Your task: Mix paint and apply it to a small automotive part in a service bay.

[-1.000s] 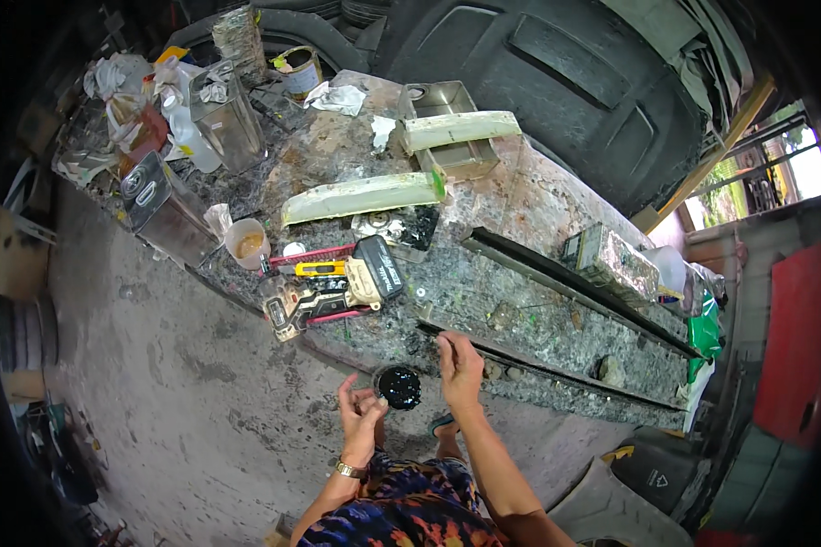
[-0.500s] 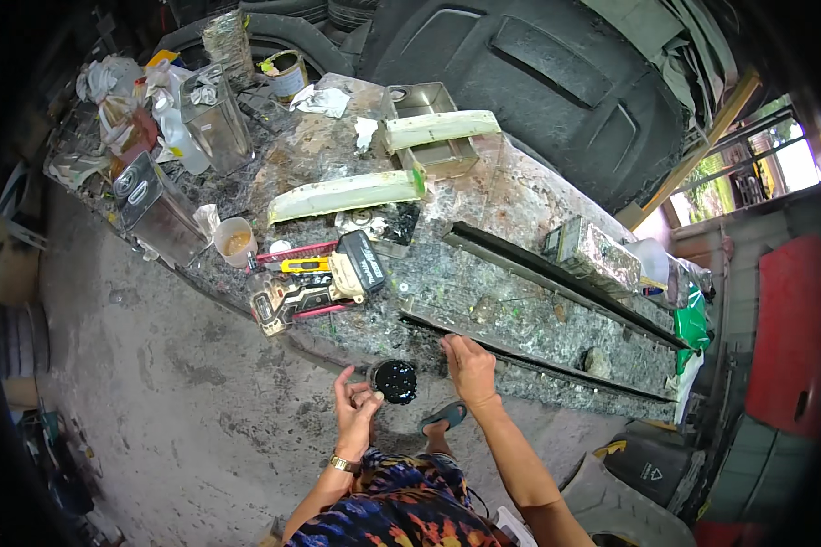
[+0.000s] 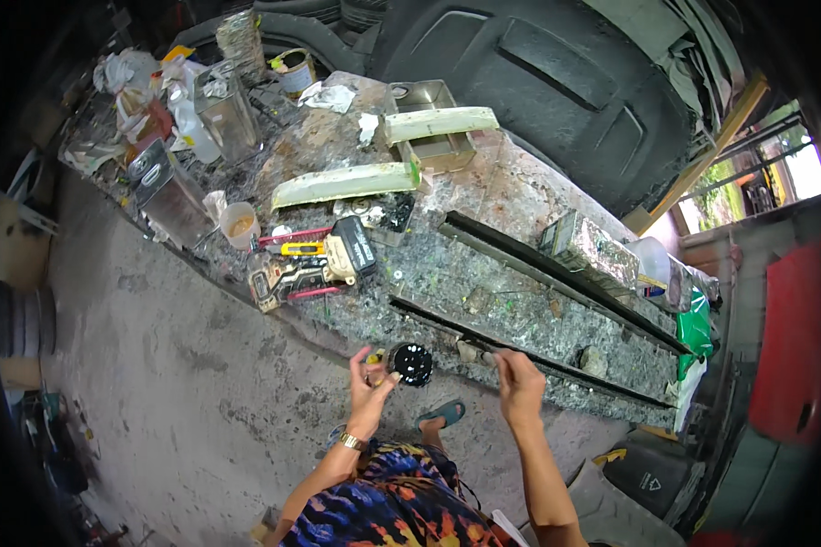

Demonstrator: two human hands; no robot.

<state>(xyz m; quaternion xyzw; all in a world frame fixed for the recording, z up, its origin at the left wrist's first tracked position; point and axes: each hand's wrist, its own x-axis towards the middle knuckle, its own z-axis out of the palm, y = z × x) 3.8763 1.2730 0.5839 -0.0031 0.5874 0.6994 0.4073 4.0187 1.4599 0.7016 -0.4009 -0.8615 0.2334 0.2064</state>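
My left hand (image 3: 371,398) grips the side of a small round cup of glossy black liquid (image 3: 411,365), held just off the near edge of the workbench. Over the bench edge, the fingers of my right hand (image 3: 522,387) are pinched on a small thing that I cannot make out. A pale brown lump (image 3: 467,352) shows just left of those fingertips; whether it joins what they hold is unclear. Beside it runs the nearer long dark strip (image 3: 575,368), lying along the bench. Parallel to it and farther back lies a second dark strip (image 3: 529,260).
A cordless power tool (image 3: 328,260) lies left of the strips, near a plastic cup (image 3: 240,225). Two pale green curved pieces (image 3: 347,186) are farther back. Metal cans (image 3: 169,196) crowd the left end. A rectangular tin (image 3: 588,248) stands by the farther strip.
My right hand has moved right along the nearer strip, uncovering the pale brown lump. My left hand and the cup have shifted slightly right and farther away.
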